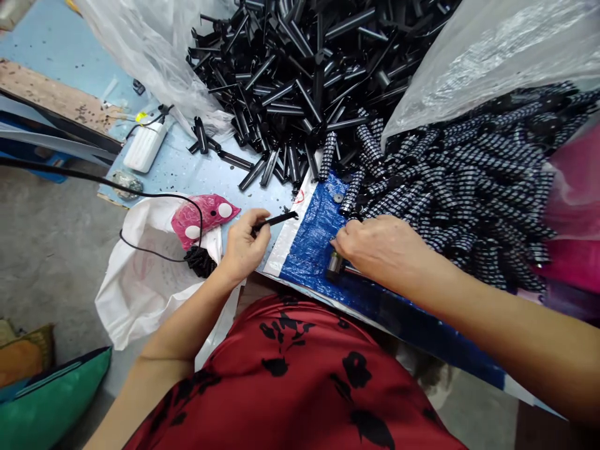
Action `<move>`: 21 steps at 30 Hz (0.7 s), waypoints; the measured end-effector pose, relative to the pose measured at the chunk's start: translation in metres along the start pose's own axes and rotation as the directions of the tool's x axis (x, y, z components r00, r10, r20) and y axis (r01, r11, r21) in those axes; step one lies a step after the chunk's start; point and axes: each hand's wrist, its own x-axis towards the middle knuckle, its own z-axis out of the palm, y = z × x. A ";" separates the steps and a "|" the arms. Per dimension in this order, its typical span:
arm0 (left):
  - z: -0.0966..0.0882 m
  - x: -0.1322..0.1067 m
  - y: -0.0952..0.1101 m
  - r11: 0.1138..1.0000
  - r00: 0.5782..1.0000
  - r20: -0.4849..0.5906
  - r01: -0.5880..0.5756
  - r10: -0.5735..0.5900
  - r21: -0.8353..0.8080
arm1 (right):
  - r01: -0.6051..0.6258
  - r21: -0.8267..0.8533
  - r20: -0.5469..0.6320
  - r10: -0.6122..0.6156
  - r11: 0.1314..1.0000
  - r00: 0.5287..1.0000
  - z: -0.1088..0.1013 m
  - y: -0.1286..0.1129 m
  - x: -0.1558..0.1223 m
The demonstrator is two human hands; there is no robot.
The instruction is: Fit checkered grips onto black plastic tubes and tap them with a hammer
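Note:
My left hand [246, 245] is closed around a slim black plastic piece [281, 219], which points right over the white edge of the blue sheet. Above the blue sheet [307, 244], my right hand [382, 244] has its fingers curled together. Whatever they may grip is hidden. Just below those fingers lies a metal tool with a cylindrical head [334, 265], its thin shaft running right under the hand. Checkered black-and-white rollers [450, 181] are heaped beyond my right hand. A large pile of loose black plastic pieces [290, 94] spreads ahead of both hands.
Clear plastic sheeting [497, 56] drapes beside the piles. A white sack [135, 275] hangs at the table's left, with a pink bag [206, 215] at its mouth. A white box with a cable [146, 144] stands farther left. A green bag [56, 400] lies on the floor.

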 end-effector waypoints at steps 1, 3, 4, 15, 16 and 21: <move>0.000 0.003 0.000 1.000 0.999 -0.038 0.016 -0.016 -0.011 | 0.002 -0.002 0.026 -0.002 1.000 1.000 -0.005 -0.002 0.002; 0.001 0.009 0.001 0.995 0.990 -0.116 0.072 -0.080 -0.075 | -0.003 -0.004 0.044 0.003 1.000 0.999 -0.012 -0.003 0.005; 0.002 0.012 0.003 0.982 0.982 -0.129 0.119 -0.138 -0.143 | -0.009 -0.002 0.043 0.009 1.000 0.999 -0.013 -0.004 0.006; 0.050 0.023 0.025 0.431 0.848 0.426 0.528 -0.314 -0.732 | -0.129 0.268 -0.076 0.154 0.955 0.985 0.054 0.023 -0.010; 0.058 0.020 0.027 0.485 0.833 0.477 0.552 -0.281 -0.678 | -0.132 0.347 -0.088 0.173 0.928 0.981 0.065 0.025 -0.013; 0.084 0.016 0.041 0.626 0.843 0.515 0.489 -0.158 -0.608 | 0.056 0.932 -0.211 0.409 0.359 0.888 0.102 0.013 -0.029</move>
